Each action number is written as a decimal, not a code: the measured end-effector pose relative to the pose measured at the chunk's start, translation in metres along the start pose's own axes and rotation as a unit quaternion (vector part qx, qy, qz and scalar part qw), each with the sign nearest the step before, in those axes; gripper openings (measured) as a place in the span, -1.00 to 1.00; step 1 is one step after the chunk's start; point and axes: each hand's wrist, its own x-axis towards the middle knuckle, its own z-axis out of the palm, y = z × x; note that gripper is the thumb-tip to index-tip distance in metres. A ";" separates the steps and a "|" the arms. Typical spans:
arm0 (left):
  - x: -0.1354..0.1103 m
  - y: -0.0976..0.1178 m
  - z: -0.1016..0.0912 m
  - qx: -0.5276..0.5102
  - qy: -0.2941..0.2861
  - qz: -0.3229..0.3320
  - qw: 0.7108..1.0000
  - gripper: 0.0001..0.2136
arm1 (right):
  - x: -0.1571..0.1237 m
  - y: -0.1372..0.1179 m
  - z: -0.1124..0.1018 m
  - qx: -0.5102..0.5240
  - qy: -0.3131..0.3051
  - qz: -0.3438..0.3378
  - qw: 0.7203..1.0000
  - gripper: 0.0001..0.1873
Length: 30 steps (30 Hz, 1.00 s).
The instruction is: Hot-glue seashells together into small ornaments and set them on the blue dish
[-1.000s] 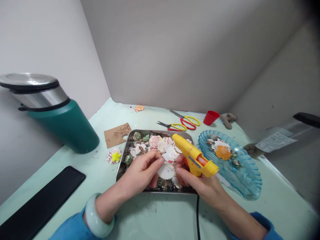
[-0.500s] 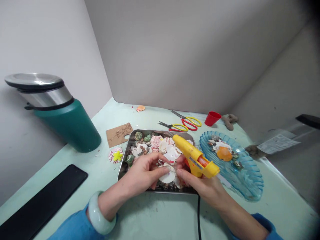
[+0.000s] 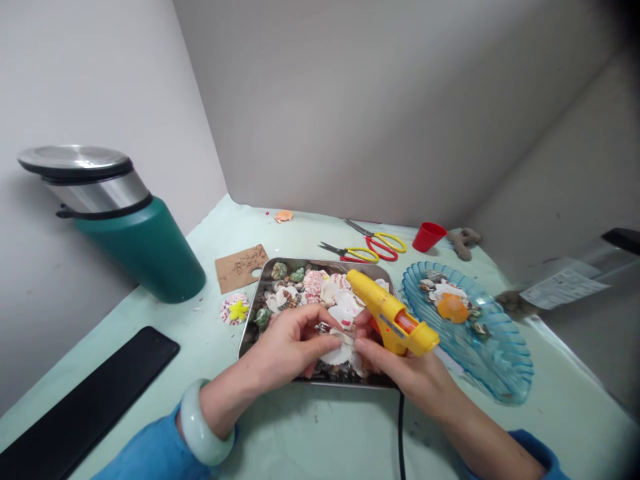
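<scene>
My right hand (image 3: 407, 370) is closed around a yellow hot glue gun (image 3: 377, 297), its nozzle end pointing up and left over a metal tray (image 3: 345, 384) of seashells. The gun's black cord (image 3: 401, 433) runs down to the bottom edge. My left hand (image 3: 287, 343) has thumb and fingers pinched together over the tray, close to the fingertips of the right. What lies in that pinch is too small to make out. Beneath both hands sits a white shell (image 3: 341, 357). Pink striped shells (image 3: 314, 283) and green snail shells (image 3: 279, 271) fill the tray's far part.
To the left stand a green bottle (image 3: 145, 247), a black phone (image 3: 95, 400), a brown card (image 3: 241, 268) and a shell with a yellow star (image 3: 238, 310). Behind the tray lie scissors (image 3: 357, 254) and a red cup (image 3: 429, 237). A blue plate (image 3: 505, 353) holds shells at right.
The view has shifted slightly, so the objects on the table appear a little to the right. Both hands keep nearly the same pose, fingertips close together.
</scene>
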 end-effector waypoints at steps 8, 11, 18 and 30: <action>0.004 -0.002 0.003 -0.026 0.013 -0.036 0.999 -0.79 | 0.001 -0.006 0.004 0.041 0.045 0.039 0.997 -0.57; 0.004 -0.002 0.002 -0.030 0.022 -0.033 0.999 -0.75 | 0.001 -0.005 0.004 0.033 0.048 0.037 0.998 -0.58; 0.003 0.004 0.001 -0.024 0.013 -0.021 0.999 -0.73 | 0.002 0.003 0.002 0.067 0.043 0.013 0.997 -0.63; 0.003 0.004 -0.004 -0.047 0.256 0.042 0.965 -0.75 | 0.010 -0.008 0.001 -0.383 0.044 -0.054 0.921 -0.58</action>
